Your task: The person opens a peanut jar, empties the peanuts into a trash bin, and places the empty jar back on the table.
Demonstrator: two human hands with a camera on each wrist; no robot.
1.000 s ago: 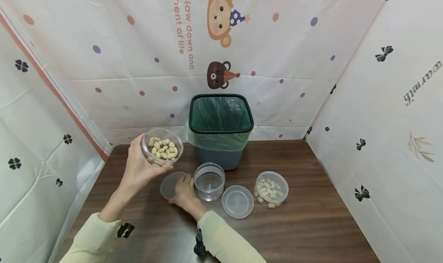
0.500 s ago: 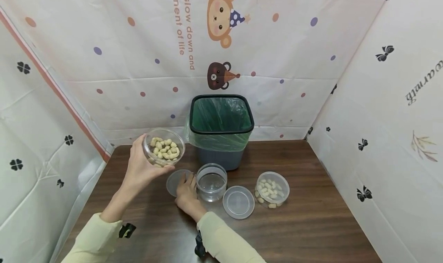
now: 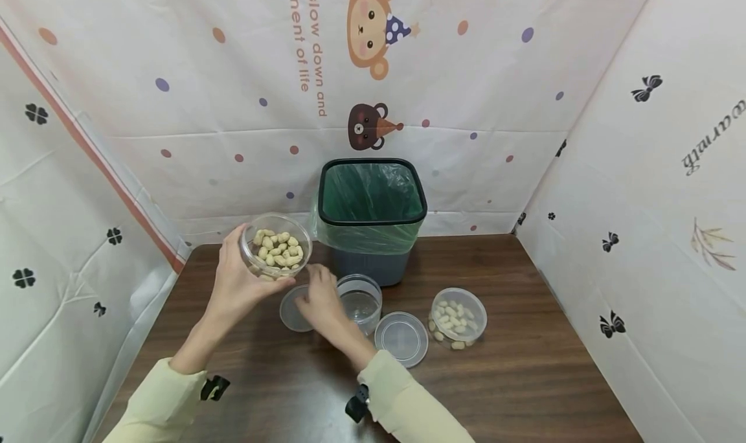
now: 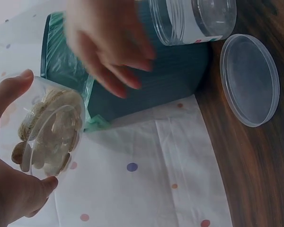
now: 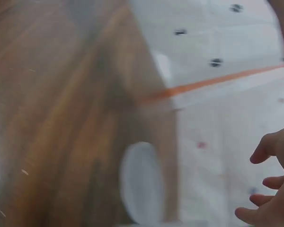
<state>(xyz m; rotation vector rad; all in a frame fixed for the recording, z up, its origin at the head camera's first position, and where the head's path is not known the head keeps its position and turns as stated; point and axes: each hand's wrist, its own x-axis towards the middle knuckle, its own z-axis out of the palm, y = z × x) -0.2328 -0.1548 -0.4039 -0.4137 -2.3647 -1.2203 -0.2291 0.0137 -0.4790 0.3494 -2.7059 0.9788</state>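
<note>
My left hand (image 3: 236,278) grips a clear plastic tub (image 3: 274,217) by its side. Unshelled peanuts (image 3: 278,249) lie in it, and it leans towards me above the table. Between this tub and a second clear tub (image 3: 366,307) with no peanuts in it hovers my right hand (image 3: 326,310), fingers loosely bent around nothing. Below the hand lies a frosted round lid (image 3: 291,312), partly covered by it in the head view. In the left wrist view, the right hand (image 4: 111,42) is blurred, and the thumb and fingers of my left hand (image 4: 14,184) show around the peanut tub (image 4: 52,127).
A dark bin (image 3: 373,261) with a green liner bag stands at the back of the wooden table (image 3: 513,378). Another round lid (image 3: 401,340) lies right of the second tub. Further right stands a lidded tub of peanuts (image 3: 457,315). Printed cloth walls (image 3: 478,93) enclose the table.
The lid slid right against the second tub under my right hand, which then let go and lifted off it. My left hand keeps its tub nearly still.
</note>
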